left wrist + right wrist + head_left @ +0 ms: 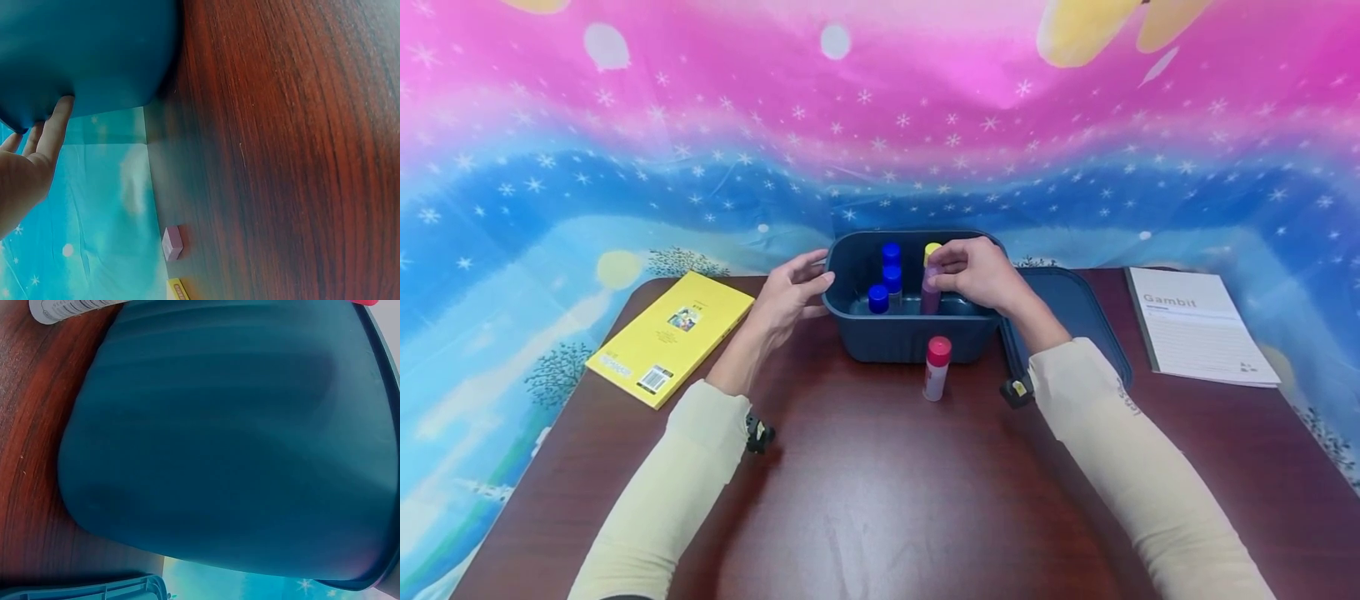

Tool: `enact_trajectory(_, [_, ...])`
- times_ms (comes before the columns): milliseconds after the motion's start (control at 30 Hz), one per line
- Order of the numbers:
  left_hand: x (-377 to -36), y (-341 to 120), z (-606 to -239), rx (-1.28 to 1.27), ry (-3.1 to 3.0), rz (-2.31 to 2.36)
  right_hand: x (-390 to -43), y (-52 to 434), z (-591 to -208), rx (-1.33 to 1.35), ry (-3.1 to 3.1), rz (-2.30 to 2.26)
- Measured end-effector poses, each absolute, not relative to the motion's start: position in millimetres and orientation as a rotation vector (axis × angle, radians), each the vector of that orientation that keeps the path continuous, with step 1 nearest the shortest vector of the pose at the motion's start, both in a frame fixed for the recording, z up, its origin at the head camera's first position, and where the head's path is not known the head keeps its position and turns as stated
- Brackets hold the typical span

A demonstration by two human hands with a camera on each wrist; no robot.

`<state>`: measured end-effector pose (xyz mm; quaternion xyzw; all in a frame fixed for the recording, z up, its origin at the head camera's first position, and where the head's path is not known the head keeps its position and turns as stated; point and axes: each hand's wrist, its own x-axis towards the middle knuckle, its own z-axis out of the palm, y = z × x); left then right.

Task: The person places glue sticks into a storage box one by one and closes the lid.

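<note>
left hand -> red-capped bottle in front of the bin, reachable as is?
Probably yes. The left hand rests against the bin's left wall, holding nothing. The red-capped bottle stands upright on the table just before the bin, and nothing lies between them. The right hand is busy inside the bin.

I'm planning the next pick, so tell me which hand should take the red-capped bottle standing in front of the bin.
Probably the left. The left hand only rests open against the bin, while the right hand grips the purple bottle inside it. The red-capped bottle stands between both forearms.
</note>
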<state>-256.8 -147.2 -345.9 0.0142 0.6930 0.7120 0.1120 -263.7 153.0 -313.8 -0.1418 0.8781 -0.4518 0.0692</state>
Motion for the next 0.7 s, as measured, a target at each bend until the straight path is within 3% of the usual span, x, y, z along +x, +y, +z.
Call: enact_trajectory(700, [-256.2,-147.2,-346.3,0.044,2.037,2.090,-245.5,163.8,-303.2,-0.505,2.780,-1.479])
